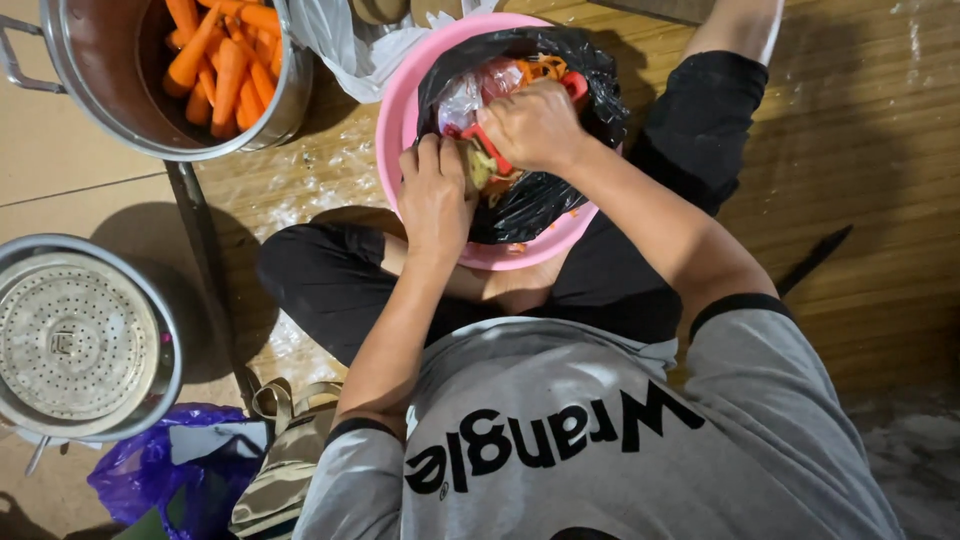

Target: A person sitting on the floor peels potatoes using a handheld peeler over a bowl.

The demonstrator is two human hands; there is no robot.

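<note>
The person sits cross-legged on a wooden floor and works over a round pink plastic basin (392, 130) lined with a black plastic bag (545, 195). The left hand (435, 195) is curled shut around a small pale vegetable piece (478, 165), of which only a greenish-yellow end peeks out between the fingers; its kind cannot be told. The right hand (533, 125) is closed around a red-handled peeler (487, 148), touching the piece. Most of the handle is hidden under the fist, with one red end showing near the piece and another behind the knuckles; the blade cannot be made out. Orange peelings (540, 68) and a crumpled clear wrapper lie in the bag behind the hands, partly covered by them.

At the upper left stands a large steel pot (285, 95) holding peeled orange carrots (220, 60), its top cut off by the picture's edge. At the lower left a second steel pot (165, 330) holds a perforated metal steamer plate (75, 340); its left side is cut off. Below it lie a crumpled purple plastic bag (140, 475) and a tan strapped bag (285, 465), both partly hidden by the person's grey shirt.
</note>
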